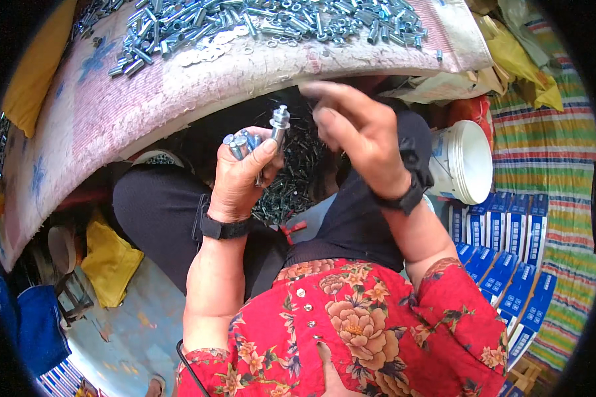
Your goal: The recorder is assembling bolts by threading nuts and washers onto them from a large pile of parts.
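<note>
My left hand [235,185] is closed round several shiny metal anchor bolts. One expansion bolt [280,126] stands upright against the thumb, with a washer and a nut near its top. Other bolt heads [234,144] poke out between the fingers. To the right, my right hand [364,132] hovers apart from the bolts, its fingers stretched out and slightly blurred, and nothing shows in them. Beyond both hands, a big heap of metal sleeves [278,23] and a small pile of washers [208,53] lie on the cloth-covered table [258,73].
Many bolts [288,188] lie in a dark pile between my knees. A white bucket [467,162] is tipped toward me at the right. Stacked blue-and-white boxes [510,278] sit on striped sheeting [563,198]. A yellow cloth [112,258] lies at the left.
</note>
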The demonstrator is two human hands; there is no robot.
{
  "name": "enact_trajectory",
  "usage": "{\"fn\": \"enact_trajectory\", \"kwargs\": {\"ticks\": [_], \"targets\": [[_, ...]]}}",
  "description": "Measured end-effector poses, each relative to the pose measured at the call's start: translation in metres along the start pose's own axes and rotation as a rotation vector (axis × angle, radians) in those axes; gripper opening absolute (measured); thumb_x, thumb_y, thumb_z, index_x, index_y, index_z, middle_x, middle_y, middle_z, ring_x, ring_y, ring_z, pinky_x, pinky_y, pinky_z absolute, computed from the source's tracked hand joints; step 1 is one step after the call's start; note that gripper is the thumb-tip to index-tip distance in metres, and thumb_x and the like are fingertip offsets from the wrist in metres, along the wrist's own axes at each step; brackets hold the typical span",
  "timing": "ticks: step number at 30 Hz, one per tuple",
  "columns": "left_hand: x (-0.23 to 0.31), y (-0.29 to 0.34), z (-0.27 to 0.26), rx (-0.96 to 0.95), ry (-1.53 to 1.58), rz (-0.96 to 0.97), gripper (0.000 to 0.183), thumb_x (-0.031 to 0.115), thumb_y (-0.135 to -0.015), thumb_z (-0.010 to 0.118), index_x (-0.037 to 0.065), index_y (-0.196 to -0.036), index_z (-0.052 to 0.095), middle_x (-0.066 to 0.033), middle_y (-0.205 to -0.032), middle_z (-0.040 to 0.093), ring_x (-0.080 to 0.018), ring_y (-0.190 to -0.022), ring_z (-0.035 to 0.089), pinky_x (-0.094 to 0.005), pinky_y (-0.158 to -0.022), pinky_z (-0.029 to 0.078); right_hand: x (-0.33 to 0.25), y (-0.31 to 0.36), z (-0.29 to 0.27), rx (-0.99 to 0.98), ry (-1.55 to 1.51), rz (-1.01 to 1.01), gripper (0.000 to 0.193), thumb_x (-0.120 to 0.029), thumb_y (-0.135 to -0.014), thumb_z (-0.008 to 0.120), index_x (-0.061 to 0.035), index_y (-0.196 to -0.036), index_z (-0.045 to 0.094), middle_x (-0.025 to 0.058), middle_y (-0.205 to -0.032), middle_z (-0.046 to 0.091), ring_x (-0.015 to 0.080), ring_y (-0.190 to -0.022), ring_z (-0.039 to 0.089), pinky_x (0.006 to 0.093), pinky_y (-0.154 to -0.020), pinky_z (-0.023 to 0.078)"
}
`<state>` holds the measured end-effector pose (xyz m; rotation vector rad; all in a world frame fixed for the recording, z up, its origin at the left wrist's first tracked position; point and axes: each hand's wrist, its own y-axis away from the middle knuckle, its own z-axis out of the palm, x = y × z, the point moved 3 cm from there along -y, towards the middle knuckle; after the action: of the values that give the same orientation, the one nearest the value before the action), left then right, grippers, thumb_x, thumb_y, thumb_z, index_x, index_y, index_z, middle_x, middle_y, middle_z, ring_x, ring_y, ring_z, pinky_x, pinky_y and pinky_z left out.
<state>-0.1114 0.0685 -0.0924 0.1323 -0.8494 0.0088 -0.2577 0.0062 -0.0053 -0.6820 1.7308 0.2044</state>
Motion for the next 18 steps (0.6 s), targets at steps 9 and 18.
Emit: {"fn": "enact_trajectory", "kwargs": {"ticks": [9,18], "targets": [[-0.005,0.002,0.009,-0.061,-0.202,-0.133,0.021,0.014,-0.074,0.068,0.005,-0.089,0.057,0.0013,-0.062,0.053,-0.0038,-0.047,0.044,-0.0162,-0.041,0.032,0.018,-0.007,0.003,-0.251,0.235,-0.207,0.016,-0.016,-0.084,0.058,-0.0004,-0.080,0.056,0.0007,-0.058,0.044,0.0057,-0.052,0.038,0.0221,-0.045,0.032],[0.002,-0.004,0.008,-0.070,-0.093,-0.166,0.074,0.004,-0.062,0.076,-0.006,-0.124,0.038,0.0014,-0.066,0.057,-0.0021,-0.048,0.045,-0.0157,-0.041,0.033,0.042,0.001,0.007,-0.051,-0.009,0.053,0.017,-0.016,-0.079,0.063,0.0000,-0.072,0.062,-0.0015,-0.059,0.055,0.0033,-0.056,0.047,0.0215,-0.048,0.039]]}}
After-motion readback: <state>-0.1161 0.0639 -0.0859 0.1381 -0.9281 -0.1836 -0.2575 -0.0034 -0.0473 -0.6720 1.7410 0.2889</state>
